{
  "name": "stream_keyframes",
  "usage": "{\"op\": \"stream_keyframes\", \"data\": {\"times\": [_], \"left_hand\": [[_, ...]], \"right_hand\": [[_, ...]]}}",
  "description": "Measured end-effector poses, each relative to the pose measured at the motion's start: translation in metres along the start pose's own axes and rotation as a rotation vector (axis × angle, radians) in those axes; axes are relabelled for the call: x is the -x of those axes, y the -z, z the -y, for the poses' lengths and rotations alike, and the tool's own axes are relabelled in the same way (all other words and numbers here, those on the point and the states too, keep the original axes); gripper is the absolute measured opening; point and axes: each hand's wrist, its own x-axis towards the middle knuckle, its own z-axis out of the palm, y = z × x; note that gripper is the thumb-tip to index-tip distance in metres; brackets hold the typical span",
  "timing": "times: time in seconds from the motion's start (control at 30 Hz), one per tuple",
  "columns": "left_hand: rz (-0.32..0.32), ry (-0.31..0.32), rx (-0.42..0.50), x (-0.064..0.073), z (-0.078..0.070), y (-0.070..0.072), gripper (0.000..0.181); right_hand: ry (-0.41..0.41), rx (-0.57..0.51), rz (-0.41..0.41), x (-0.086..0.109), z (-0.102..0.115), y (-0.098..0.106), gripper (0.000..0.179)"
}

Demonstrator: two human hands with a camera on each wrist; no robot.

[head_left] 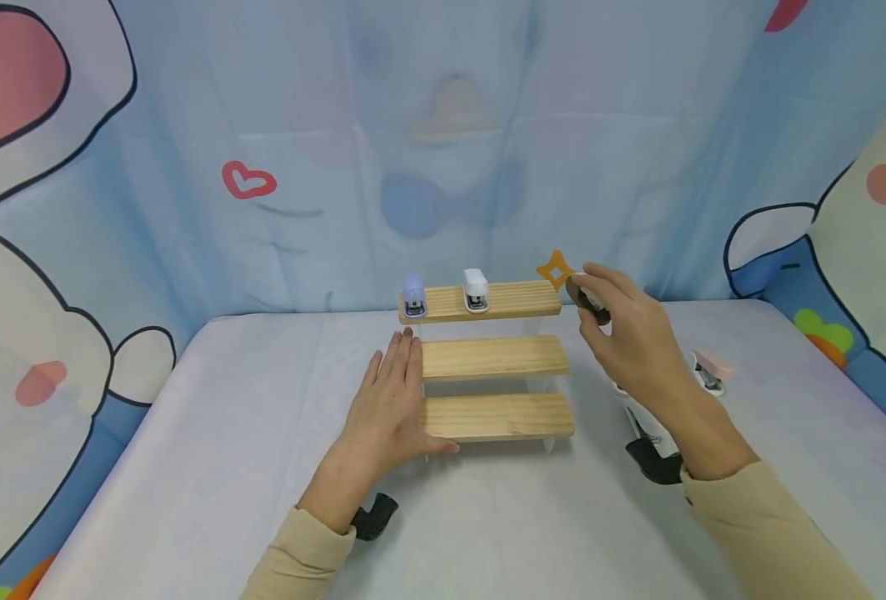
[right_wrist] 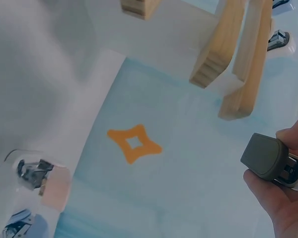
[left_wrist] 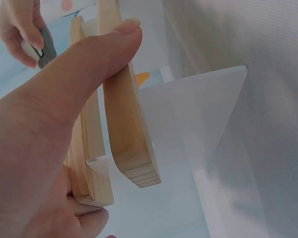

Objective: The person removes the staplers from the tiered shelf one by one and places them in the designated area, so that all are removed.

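Observation:
A three-tier wooden shelf with clear side panels stands on the table. My left hand rests against its left end, fingers straight, thumb lying over the lowest board. On the top board sit a purple stapler and, to its right, a white stapler. Beside the right end of that board, my right hand pinches a dark grey-green stapler between thumb and fingers, held in the air. The middle and bottom boards bear nothing.
A pink stapler lies on the table to the right of the shelf. Near it is a bluish stapler, partly cut off in the right wrist view. A blue printed curtain hangs behind the table.

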Motion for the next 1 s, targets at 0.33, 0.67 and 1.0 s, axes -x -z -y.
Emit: {"op": "stream_keyframes", "data": {"times": [0.33, 0.67, 1.0], "left_hand": [[0.015, 0.011, -0.006, 0.000, 0.000, 0.001, 0.143], [0.016, 0.008, -0.006, 0.000, 0.000, 0.000, 0.143], [0.012, 0.005, -0.003, 0.000, 0.000, 0.000, 0.142]], "right_hand": [[-0.028, 0.045, -0.015, 0.019, -0.008, 0.010, 0.043], [-0.071, 0.071, -0.023, 0.033, -0.013, 0.020, 0.045], [-0.085, 0.081, -0.039, 0.043, -0.018, 0.029, 0.045]]}}
